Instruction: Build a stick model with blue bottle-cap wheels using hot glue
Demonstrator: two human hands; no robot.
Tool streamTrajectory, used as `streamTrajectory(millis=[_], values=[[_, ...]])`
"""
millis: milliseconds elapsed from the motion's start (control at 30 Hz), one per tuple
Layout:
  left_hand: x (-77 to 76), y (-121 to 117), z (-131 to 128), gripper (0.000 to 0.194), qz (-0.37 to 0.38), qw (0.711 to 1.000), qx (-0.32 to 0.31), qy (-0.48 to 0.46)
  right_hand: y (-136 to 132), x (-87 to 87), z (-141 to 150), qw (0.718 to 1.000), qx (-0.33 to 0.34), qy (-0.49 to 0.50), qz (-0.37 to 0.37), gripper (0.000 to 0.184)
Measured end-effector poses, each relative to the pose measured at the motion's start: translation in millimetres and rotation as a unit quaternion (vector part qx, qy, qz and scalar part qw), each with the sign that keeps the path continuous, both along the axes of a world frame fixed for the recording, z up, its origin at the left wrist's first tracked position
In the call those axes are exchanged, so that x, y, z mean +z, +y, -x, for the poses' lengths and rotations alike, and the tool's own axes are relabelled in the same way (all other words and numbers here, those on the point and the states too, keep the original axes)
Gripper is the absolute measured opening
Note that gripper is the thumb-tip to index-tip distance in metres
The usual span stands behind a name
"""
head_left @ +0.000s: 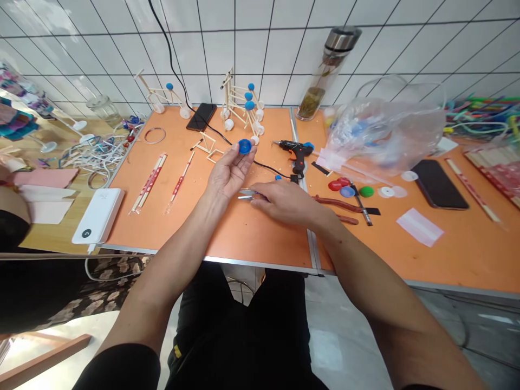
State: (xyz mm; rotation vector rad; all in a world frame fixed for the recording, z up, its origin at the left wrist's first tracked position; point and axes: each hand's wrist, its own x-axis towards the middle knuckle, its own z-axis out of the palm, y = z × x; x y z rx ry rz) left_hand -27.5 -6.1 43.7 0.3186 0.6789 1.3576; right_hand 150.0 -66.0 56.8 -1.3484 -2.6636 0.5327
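I have the left grip (229, 176) pinching a blue cap (244, 147) between thumb and fingers above the orange counter (244, 233), its hollow side facing my camera. My right grip (284, 199) is curled round a two-bladed tool (247, 192); the tips point left, its long axis running sideways. Beyond, I see a glue gun (299, 153), wooden stick frames (239, 99) and a white tiled wall (260, 46).
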Motion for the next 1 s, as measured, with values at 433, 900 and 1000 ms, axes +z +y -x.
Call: streamTrajectory(millis=[433, 900, 1000], values=[[-15.9, 3.7, -3.1, 0.022, -0.06, 0.994, -0.042, 0.077, 0.4, 8.2, -2.0, 0.96, -0.203, -0.026, -0.19, 0.044], [-17.6, -8.5, -13.8, 0.016, -0.121, 0.986, -0.063, 0.098, -2.2, 11.1, 7.0, 0.948, -0.261, -0.058, -0.176, 0.043], [-21.4, -8.8, -14.9, 0.009, -0.15, 0.981, -0.05, 0.115, -4.6, 11.7, 10.2, 0.946, -0.268, -0.058, -0.172, 0.045]])
